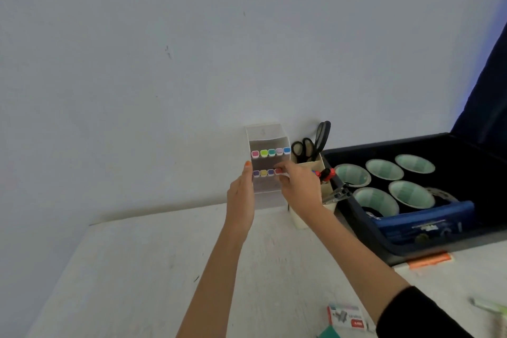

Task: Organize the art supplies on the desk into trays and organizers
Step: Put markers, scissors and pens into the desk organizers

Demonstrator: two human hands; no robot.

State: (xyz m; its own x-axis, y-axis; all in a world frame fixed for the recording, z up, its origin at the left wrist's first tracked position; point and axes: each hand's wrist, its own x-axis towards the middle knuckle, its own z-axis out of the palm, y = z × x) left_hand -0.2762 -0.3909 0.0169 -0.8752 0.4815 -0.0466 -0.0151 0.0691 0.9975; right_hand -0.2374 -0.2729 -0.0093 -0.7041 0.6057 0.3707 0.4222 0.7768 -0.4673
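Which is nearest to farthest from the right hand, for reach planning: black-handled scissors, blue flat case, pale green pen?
1. Black-handled scissors, in the cup beside the right hand.
2. Blue flat case, in the dark bin.
3. Pale green pen, desk's right edge.

Inspector: The desk (153, 269) left of the marker organizer (267, 197) lies open up to the wall (164, 90); a hand passes there freely.
Clerk: And the right?
Inspector: Closed. The pen cup (299, 219) stands just beside the organizer, scissors (318, 143) projecting above; the dark tray (384, 244) fills the rest.
Clerk: The front?
Inspector: Occupied. The left hand (241, 197) lies flat on its left side; the right hand (299, 186) pinches a marker (279, 172) at the lower row.
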